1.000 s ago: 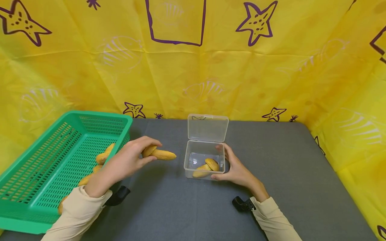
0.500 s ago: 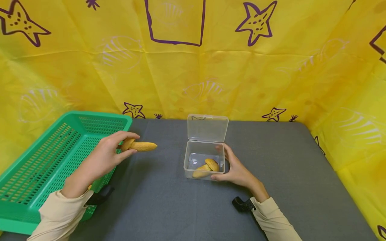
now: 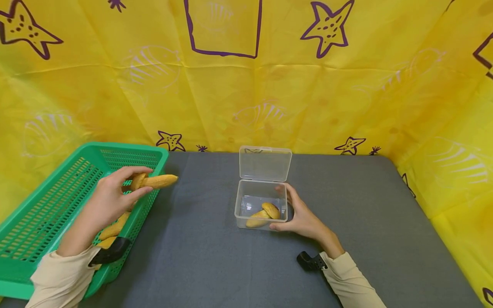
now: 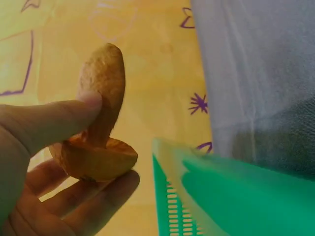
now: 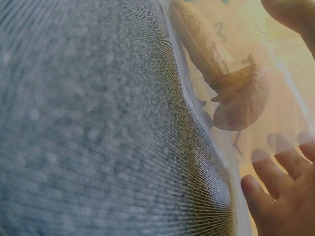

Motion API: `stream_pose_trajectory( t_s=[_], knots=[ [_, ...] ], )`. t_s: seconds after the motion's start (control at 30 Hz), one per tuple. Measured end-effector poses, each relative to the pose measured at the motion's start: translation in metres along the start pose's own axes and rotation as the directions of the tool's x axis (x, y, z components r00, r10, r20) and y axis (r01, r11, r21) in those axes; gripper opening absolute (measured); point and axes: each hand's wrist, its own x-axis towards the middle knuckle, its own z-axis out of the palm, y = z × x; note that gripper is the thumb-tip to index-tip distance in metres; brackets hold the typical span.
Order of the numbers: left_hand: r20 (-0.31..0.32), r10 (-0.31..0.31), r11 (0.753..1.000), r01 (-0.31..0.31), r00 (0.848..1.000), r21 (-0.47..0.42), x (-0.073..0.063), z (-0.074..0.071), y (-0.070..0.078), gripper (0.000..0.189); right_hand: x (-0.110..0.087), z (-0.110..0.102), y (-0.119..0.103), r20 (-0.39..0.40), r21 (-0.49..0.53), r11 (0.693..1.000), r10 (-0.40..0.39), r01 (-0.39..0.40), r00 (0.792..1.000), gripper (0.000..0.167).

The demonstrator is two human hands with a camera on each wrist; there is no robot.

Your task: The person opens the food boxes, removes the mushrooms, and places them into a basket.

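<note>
My left hand (image 3: 101, 199) pinches a yellow-brown mushroom (image 3: 159, 181) above the right rim of a green basket (image 3: 127, 147). In the left wrist view the thumb lies on the stem, and fingers support the cap (image 4: 96, 162) from below. On the table stands a clear plastic box (image 3: 241, 201) with its lid (image 3: 265, 164) raised at the back. One mushroom (image 3: 271, 210) lies inside it. My right hand (image 3: 306, 220) grips the box's right side, thumb at the front and fingers behind. Through the plastic, the right wrist view shows that same mushroom (image 5: 241, 101).
Several more mushrooms (image 3: 114, 229) lie along the basket's right side, partly hidden by my left arm. A grey cloth (image 3: 366, 222) covers the table. Behind it hangs a yellow curtain (image 3: 215, 98) with purple starfish drawings.
My left hand has moved left with the mushroom, from over the table near the box to over the basket's right rim. The right hand and the box stay put.
</note>
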Motion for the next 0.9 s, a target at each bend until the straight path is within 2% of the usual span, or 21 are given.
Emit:
stream_pose_trajectory(
  t_s=[0.1, 0.3, 0.5, 0.73, 0.9],
  knots=[
    [0.000, -0.023, 1.000, 0.023, 1.000, 0.007, -0.002, -0.007, -0.004, 0.044, 0.000, 0.000, 0.000, 0.000, -0.005, 1.000, -0.001, 0.001, 1.000, 0.106],
    [-0.021, -0.022, 0.998, 0.023, 1.000, 0.058, -0.004, -0.018, -0.017, 0.045, 0.000, 0.000, 0.000, -0.003, -0.001, 1.000, 0.000, 0.000, 1.000, 0.106],
    [0.020, -0.112, 0.993, 0.112, 0.993, 0.029, -0.009, -0.025, -0.032, 0.041, 0.000, 0.000, 0.001, -0.006, 0.001, 1.000, 0.005, -0.005, 1.000, 0.106],
    [0.045, -0.154, 0.985, 0.150, 0.987, 0.081, -0.012, -0.030, -0.048, 0.041, 0.000, 0.000, 0.000, -0.008, -0.008, 1.000, -0.002, 0.002, 1.000, 0.106],
    [0.091, -0.183, 0.979, 0.173, 0.979, 0.109, -0.013, -0.034, -0.061, 0.040, 0.000, 0.000, -0.001, -0.008, -0.002, 1.000, 0.003, -0.003, 1.000, 0.106]
  ],
)
